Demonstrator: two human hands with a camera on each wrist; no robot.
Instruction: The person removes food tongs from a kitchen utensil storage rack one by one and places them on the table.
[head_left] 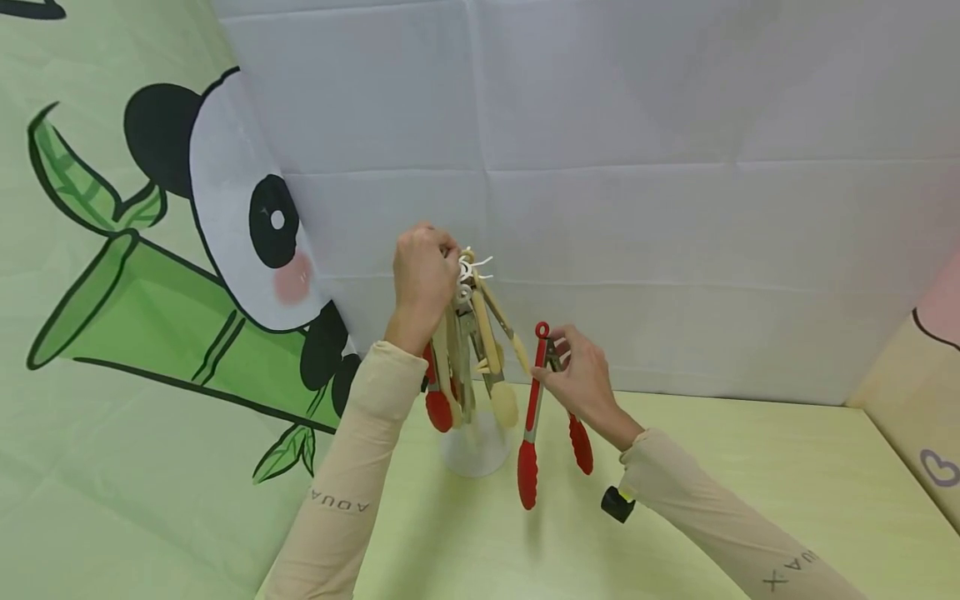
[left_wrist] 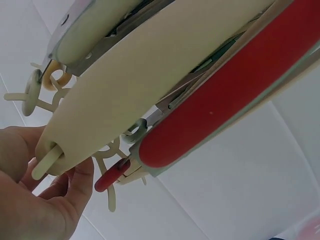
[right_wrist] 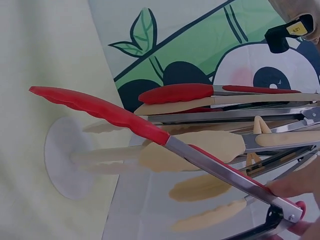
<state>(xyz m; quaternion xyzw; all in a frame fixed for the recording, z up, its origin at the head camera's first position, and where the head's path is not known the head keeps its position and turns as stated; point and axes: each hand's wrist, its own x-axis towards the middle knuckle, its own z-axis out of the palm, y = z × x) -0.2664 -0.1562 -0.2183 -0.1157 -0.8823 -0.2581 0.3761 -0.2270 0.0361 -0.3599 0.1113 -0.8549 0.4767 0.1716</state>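
Note:
A white stand with hooks at its top and a round base carries several hanging tongs. My left hand grips the stand's top among the hooks; in the left wrist view its fingers curl behind the end of a beige tong handle, partly hidden. My right hand holds red-tipped tongs near their hinge, to the right of the stand. Their two arms hang downward, spread apart, above the table. Beige tongs and another red pair hang on the stand.
The pale yellow table ends at a white cloth backdrop. At left hangs a green cloth with a panda print. A black wrist camera sits below my right wrist.

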